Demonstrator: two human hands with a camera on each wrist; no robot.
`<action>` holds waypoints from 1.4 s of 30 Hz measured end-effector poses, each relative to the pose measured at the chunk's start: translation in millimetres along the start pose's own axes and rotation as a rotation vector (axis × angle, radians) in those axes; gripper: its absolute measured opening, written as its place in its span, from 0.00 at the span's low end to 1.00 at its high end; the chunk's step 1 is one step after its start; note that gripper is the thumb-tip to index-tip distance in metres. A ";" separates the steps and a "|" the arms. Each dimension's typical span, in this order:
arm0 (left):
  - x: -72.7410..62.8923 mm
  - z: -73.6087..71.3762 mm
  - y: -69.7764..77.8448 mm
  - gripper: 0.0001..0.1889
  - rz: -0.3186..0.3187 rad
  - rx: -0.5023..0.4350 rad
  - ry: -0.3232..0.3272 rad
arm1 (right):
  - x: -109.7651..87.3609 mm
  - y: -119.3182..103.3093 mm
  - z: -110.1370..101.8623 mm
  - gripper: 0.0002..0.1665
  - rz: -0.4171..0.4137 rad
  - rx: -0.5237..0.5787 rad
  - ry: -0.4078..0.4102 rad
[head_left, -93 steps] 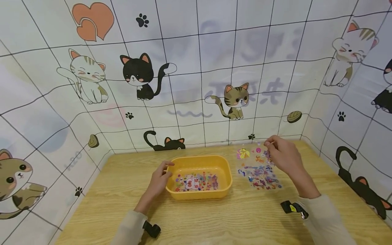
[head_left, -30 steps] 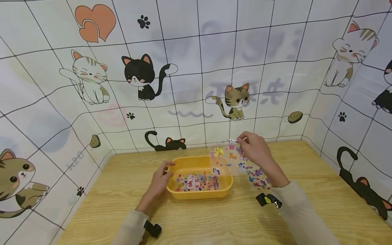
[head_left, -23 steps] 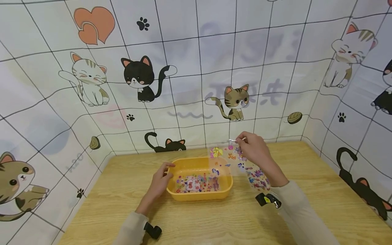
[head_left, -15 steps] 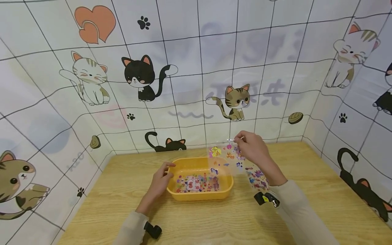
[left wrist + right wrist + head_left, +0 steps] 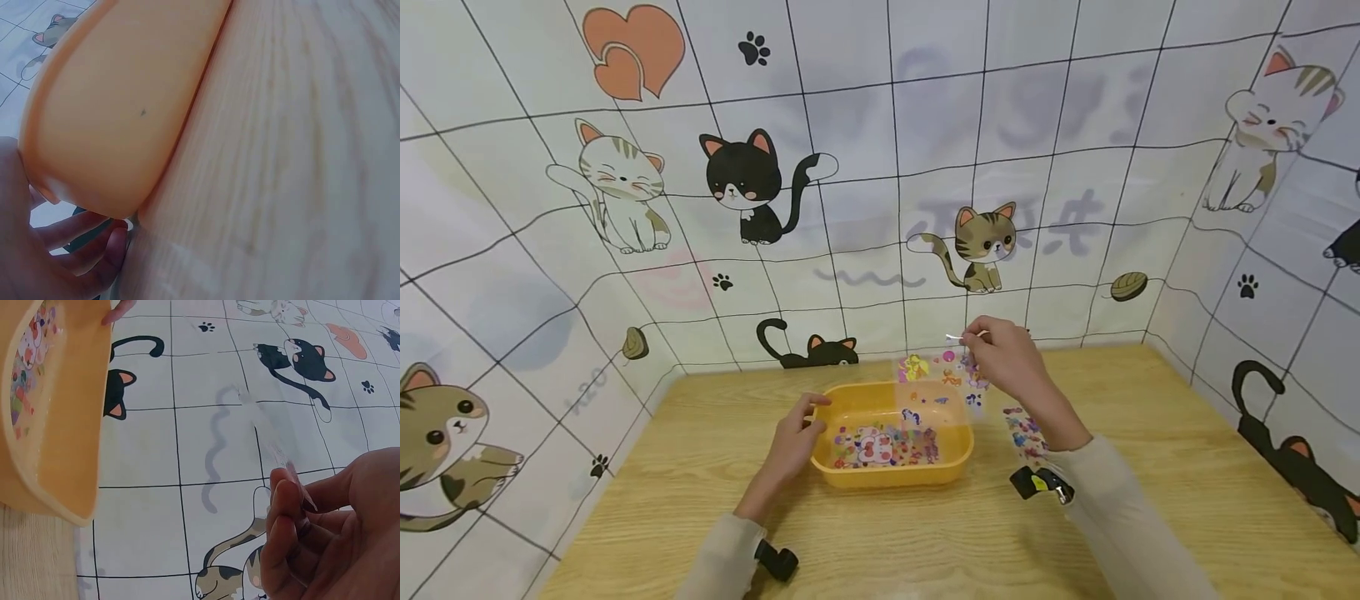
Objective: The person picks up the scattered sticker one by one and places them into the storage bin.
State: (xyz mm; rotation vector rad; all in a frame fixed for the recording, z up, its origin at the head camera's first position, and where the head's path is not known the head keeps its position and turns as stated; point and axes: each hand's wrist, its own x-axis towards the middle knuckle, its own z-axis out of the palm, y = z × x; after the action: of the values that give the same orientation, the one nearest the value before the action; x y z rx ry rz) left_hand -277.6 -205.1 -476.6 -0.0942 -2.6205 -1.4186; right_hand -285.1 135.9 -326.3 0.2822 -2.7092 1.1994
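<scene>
A yellow plastic tub (image 5: 891, 477) stands on the wooden table, with colourful stickers (image 5: 874, 447) lying inside, one of them a larger pink-and-white figure. My left hand (image 5: 792, 437) grips the tub's left end, fingers over the rim; in the left wrist view the fingertips (image 5: 115, 244) sit low at its end wall. Between thumb and fingers my right hand (image 5: 1006, 358) pinches the top right of a clear sticker sheet (image 5: 913, 367), which hangs over the tub's back right part. The right wrist view shows the thin sheet (image 5: 275, 440) edge-on.
More clear plastic with colourful stickers (image 5: 1022, 429) lies on the table right of the tub, partly hidden by my right forearm. A cat-printed wall covering (image 5: 865, 208) rises right behind the table and on both sides.
My right hand has lifted the sticker sheet from the pile at right and carried it left over the tub, still drifting slightly left lately. My left hand has stayed on the tub.
</scene>
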 end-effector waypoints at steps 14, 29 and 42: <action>0.3 -1.3 0.8 0.17 -0.001 -0.015 -0.005 | 9.1 -6.5 13.9 0.17 0.005 -0.025 -0.021; 0.0 -1.4 0.1 0.16 0.006 -0.014 -0.008 | 19.4 -10.4 25.0 0.18 -0.005 -0.048 -0.078; -0.4 -2.9 1.4 0.17 0.011 -0.021 -0.005 | 30.2 -9.5 35.0 0.17 -0.014 -0.037 -0.152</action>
State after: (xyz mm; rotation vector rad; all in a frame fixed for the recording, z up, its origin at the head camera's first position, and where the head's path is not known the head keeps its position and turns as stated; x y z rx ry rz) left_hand -276.7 -206.7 -474.0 -0.1148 -2.6049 -1.4440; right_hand -314.6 100.4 -335.9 0.4029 -2.8492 1.1676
